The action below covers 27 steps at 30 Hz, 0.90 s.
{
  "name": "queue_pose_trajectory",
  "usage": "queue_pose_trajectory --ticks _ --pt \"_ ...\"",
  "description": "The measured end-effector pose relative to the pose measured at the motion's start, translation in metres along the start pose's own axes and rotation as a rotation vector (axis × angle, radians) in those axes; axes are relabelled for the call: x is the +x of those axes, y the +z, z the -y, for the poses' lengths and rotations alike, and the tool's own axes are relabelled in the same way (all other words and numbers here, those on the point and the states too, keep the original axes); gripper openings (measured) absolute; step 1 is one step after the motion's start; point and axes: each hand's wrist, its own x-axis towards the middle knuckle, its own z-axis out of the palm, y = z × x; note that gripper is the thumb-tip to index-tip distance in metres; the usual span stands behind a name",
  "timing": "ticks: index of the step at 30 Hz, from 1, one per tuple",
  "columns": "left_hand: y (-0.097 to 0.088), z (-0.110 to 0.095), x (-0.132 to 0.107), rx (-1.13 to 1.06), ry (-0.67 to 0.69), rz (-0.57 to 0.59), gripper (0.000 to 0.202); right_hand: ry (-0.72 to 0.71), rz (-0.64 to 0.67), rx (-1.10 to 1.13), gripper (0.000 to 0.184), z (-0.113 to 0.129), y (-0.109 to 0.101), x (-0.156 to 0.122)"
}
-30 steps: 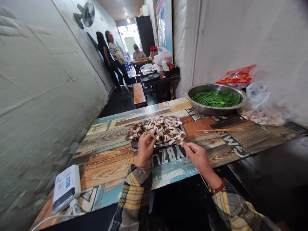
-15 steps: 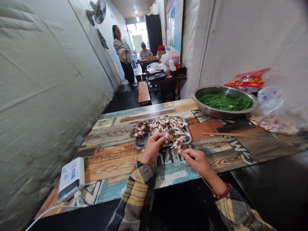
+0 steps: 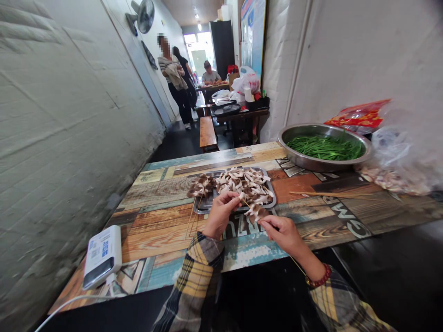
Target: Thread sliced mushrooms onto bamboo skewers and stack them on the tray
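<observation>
A metal tray (image 3: pixel 204 206) on the patterned table holds a heap of sliced mushrooms (image 3: pixel 247 180), with finished mushroom skewers (image 3: pixel 200 185) lying at its left end. My left hand (image 3: pixel 218 214) pinches a mushroom slice at the tray's near edge, against the tip of a thin bamboo skewer. My right hand (image 3: pixel 282 231) grips that skewer (image 3: pixel 254 212), which has several mushroom pieces threaded on it. The stick's tail runs back under my right wrist.
A steel bowl of green stems (image 3: pixel 323 147) stands at the right. Loose bamboo sticks (image 3: pixel 332 194) and plastic bags (image 3: pixel 398 157) lie near it. A white device with a cable (image 3: pixel 102 256) sits at the table's left. Two people (image 3: pixel 173 78) stand in the aisle; one sits at a far table.
My left hand left the heap and brought a slice to the skewer tip, which my right hand raised slightly. The people in the aisle shifted.
</observation>
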Motion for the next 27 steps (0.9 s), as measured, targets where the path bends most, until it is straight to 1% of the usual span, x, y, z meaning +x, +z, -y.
queue_pose_trajectory --ticks 6,13,21,27 --pt "-0.0004 0.0023 -0.0002 0.044 0.016 0.025 0.022 -0.01 -0.008 -0.012 0.031 -0.0026 0.0006 -0.0001" --pt "0.0009 0.0014 -0.0018 0.061 0.034 0.021 0.02 -0.009 -0.007 -0.028 0.03 -0.0032 0.001 -0.0004" --pt "0.0043 0.0001 -0.0032 0.107 0.022 0.052 0.021 -0.007 -0.008 -0.031 0.03 -0.0032 0.0 -0.0003" --pt "0.0075 -0.001 -0.0052 0.147 0.013 0.111 0.025 0.01 -0.004 0.016 0.028 -0.0049 -0.0011 0.0"
